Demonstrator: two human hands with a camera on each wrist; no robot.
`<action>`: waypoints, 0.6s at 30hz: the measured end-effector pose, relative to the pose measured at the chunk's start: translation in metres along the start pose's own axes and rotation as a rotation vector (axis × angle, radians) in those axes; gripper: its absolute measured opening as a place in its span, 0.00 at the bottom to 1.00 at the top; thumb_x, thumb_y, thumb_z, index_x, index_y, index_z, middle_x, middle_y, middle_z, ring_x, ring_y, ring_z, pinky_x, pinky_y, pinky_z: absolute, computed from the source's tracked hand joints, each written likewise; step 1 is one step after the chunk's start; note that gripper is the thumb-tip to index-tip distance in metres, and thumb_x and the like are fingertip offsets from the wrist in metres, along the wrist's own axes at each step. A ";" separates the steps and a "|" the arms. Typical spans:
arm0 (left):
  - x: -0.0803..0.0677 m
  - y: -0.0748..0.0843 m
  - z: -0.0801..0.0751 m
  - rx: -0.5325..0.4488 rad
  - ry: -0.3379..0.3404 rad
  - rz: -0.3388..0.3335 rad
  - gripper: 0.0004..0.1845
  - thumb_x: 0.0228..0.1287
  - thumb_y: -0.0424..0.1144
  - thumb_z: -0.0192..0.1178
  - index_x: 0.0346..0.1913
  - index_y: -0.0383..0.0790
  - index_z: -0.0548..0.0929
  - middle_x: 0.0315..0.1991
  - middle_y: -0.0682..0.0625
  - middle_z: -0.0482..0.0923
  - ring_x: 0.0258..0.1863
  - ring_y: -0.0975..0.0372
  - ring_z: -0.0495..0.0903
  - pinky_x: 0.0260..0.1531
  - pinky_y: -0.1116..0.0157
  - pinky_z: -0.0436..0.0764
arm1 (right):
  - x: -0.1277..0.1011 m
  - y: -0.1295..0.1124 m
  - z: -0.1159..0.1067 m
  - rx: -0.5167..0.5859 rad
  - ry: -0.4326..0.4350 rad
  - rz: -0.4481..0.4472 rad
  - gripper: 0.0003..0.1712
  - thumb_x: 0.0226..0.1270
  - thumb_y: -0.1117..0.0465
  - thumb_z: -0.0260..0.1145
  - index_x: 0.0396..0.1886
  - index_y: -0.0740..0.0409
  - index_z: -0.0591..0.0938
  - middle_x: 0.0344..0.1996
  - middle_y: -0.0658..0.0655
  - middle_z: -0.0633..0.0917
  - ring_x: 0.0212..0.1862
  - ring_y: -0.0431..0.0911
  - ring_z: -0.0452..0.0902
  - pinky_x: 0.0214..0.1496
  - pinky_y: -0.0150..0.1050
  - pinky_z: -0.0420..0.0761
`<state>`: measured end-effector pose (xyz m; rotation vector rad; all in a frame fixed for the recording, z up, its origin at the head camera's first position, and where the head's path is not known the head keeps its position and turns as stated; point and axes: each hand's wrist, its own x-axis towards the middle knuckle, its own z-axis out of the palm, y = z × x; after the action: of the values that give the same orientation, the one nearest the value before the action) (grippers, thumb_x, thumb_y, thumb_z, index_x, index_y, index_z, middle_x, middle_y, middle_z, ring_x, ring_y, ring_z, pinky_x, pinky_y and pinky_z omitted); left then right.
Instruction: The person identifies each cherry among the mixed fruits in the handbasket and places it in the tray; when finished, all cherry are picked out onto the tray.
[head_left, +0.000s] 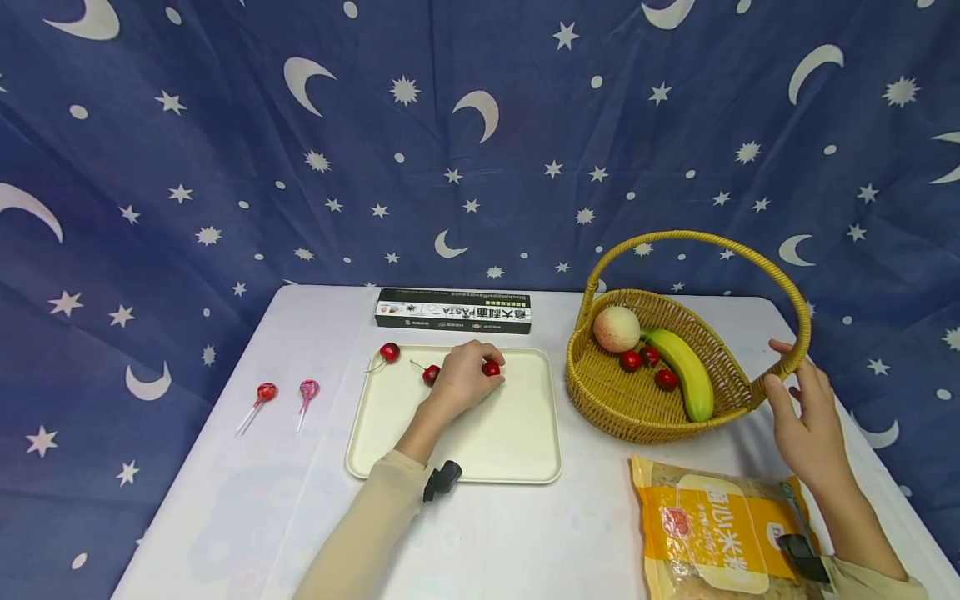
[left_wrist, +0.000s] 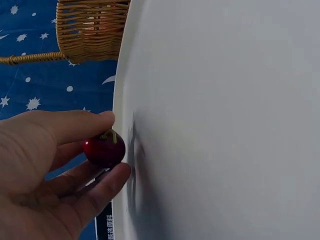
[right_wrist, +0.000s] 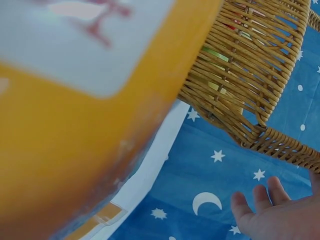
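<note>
Cherry (left_wrist: 105, 151): was pinched between thumb and fingers of left hand (head_left: 463, 375), over far part of tray (head_left: 502, 450). Held right hand (head_left: 813, 429) beside handle (head_left: 690, 236) of basket (head_left: 622, 423), fingers extended; could not tell whether touching. Observed basket right of tray, containing peach (head_left: 617, 329), banana (head_left: 686, 375), three cherries (head_left: 666, 380).

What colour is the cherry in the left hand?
The cherry is dark red, best seen in the left wrist view.
</note>
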<state>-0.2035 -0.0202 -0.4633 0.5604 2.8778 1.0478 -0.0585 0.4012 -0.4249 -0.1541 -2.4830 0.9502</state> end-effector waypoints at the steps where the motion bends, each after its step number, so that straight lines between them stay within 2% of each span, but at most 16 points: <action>1: 0.000 0.000 0.001 0.010 -0.007 -0.004 0.11 0.60 0.35 0.77 0.46 0.43 0.91 0.45 0.46 0.89 0.41 0.57 0.83 0.44 0.61 0.82 | 0.000 0.000 0.000 0.000 -0.001 0.002 0.29 0.88 0.58 0.51 0.84 0.45 0.65 0.81 0.47 0.67 0.83 0.38 0.54 0.74 0.25 0.54; 5: 0.000 -0.002 0.004 0.033 -0.026 -0.022 0.14 0.59 0.36 0.78 0.47 0.44 0.90 0.45 0.46 0.89 0.42 0.56 0.84 0.46 0.59 0.84 | 0.001 0.000 0.000 -0.002 -0.004 0.004 0.29 0.88 0.58 0.51 0.84 0.46 0.65 0.82 0.50 0.67 0.84 0.42 0.53 0.73 0.21 0.52; 14: -0.002 0.001 0.004 0.061 -0.034 -0.028 0.16 0.58 0.38 0.79 0.49 0.44 0.90 0.47 0.44 0.87 0.47 0.52 0.85 0.52 0.56 0.86 | -0.001 0.002 0.000 -0.006 -0.004 0.001 0.29 0.88 0.57 0.51 0.84 0.44 0.65 0.81 0.39 0.66 0.82 0.32 0.52 0.73 0.21 0.52; 18: -0.003 0.003 0.002 0.067 -0.032 -0.014 0.16 0.59 0.39 0.79 0.50 0.44 0.90 0.45 0.44 0.86 0.45 0.53 0.85 0.51 0.55 0.85 | -0.002 0.001 0.000 -0.002 -0.003 -0.001 0.29 0.88 0.57 0.51 0.84 0.45 0.65 0.81 0.44 0.66 0.82 0.34 0.53 0.72 0.22 0.53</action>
<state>-0.1991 -0.0177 -0.4635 0.5548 2.8933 0.9353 -0.0567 0.4017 -0.4261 -0.1525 -2.4872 0.9481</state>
